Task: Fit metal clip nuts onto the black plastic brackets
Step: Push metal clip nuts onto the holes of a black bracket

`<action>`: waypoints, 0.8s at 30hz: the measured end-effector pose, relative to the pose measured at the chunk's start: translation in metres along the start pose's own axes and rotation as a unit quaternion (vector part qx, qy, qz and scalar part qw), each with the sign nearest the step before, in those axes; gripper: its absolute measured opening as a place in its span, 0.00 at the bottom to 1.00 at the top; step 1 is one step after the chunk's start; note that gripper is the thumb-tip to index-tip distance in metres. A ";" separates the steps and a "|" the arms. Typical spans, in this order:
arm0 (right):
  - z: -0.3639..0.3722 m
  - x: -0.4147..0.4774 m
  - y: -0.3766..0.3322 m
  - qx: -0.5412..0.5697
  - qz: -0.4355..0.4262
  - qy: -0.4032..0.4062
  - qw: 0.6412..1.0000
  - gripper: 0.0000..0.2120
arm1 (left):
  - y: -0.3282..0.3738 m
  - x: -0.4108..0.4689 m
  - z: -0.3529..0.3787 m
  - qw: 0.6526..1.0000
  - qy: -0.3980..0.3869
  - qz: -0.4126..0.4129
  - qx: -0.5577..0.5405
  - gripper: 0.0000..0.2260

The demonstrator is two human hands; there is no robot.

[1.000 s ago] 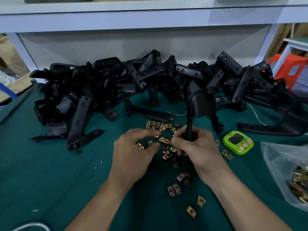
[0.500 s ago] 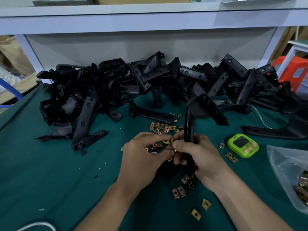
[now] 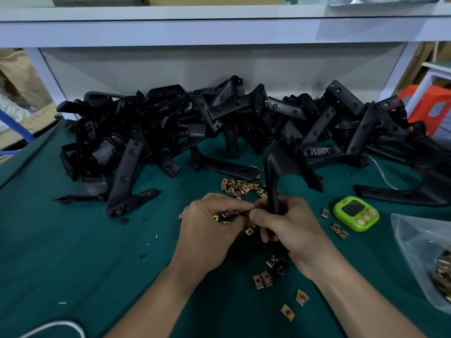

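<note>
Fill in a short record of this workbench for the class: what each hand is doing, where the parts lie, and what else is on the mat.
Left hand: pinches clip nuts beside the bracket's stem
Right hand: grips held bracket, upright
Loose nuts: scattered on green mat
Bracket pile: heaped at the back
Timer: right of the hands
Plastic bag: far right, more nuts inside

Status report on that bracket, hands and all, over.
Right hand grips bracket upright. Left hand pinches clip nuts beside its stem; seating not visible. Loose nuts under the hands, pile behind.
</note>
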State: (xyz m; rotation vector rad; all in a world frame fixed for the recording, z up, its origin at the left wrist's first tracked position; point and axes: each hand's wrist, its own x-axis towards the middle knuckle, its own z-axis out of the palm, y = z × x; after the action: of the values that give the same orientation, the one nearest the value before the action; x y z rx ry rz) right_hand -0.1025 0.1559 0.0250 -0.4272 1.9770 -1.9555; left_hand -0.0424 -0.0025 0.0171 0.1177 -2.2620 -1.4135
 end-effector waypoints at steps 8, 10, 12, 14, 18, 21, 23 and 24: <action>-0.003 0.002 0.001 -0.036 -0.087 0.019 0.995 0.09 | 0.000 0.001 0.002 0.994 -0.021 -0.062 -0.087 0.06; -0.003 0.003 0.003 -0.066 -0.111 0.015 0.992 0.08 | -0.001 0.001 0.002 0.987 -0.036 -0.100 -0.118 0.08; -0.004 0.004 0.004 -0.111 -0.128 0.017 0.985 0.08 | -0.001 0.002 0.001 0.980 -0.057 -0.130 -0.138 0.08; -0.006 0.005 0.004 -0.142 -0.145 0.016 0.979 0.08 | -0.002 0.004 0.000 0.972 -0.059 -0.146 -0.176 0.05; -0.017 0.003 0.006 -0.292 -0.177 0.104 0.934 0.07 | -0.002 0.007 -0.005 0.945 -0.002 -0.196 -0.261 0.08; -0.027 0.002 0.000 -0.465 -0.130 0.191 0.855 0.10 | -0.002 0.008 -0.009 0.928 0.028 -0.206 -0.310 0.09; -0.027 0.000 -0.006 -0.543 -0.102 0.221 0.804 0.14 | -0.001 0.009 -0.010 0.921 0.034 -0.203 -0.331 0.08; -0.027 -0.001 -0.009 -0.568 -0.090 0.226 0.787 0.17 | -0.001 0.009 -0.010 0.920 0.030 -0.202 -0.335 0.07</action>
State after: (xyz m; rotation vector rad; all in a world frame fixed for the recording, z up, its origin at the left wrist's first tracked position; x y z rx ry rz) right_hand -0.1138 0.1806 0.0340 -0.4183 3.3980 -0.6891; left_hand -0.0459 -0.0142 0.0229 0.4105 -1.6358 -2.2865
